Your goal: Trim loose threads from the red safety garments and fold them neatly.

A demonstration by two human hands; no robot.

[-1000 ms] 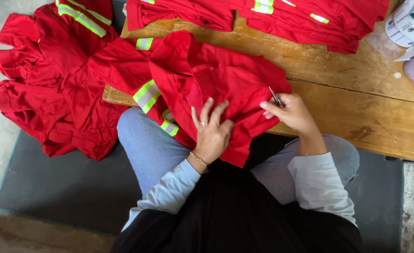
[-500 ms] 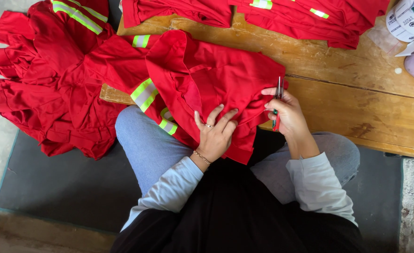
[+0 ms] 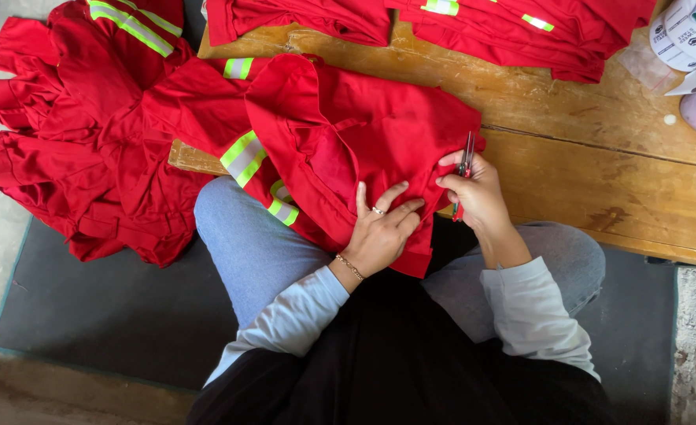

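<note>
A red work garment (image 3: 363,134) with yellow-green reflective stripes lies over the near edge of a low wooden bench (image 3: 600,173) and across my lap. My left hand (image 3: 379,232) presses flat on the garment's lower part, fingers spread, a ring and a bracelet on it. My right hand (image 3: 478,193) is at the garment's right edge, closed around small thread snips (image 3: 464,169) with a red handle, the metal blades pointing up against the cloth.
A heap of similar red garments (image 3: 80,134) lies at the left, partly on the bench end and partly on a dark floor mat (image 3: 104,315). More red garments (image 3: 474,24) lie along the bench's far side. White and pale objects (image 3: 690,55) sit at the top right.
My right hand has turned the snips from pointing left-up to upright and brought them against the garment's edge. My left hand has slid slightly right on the cloth.
</note>
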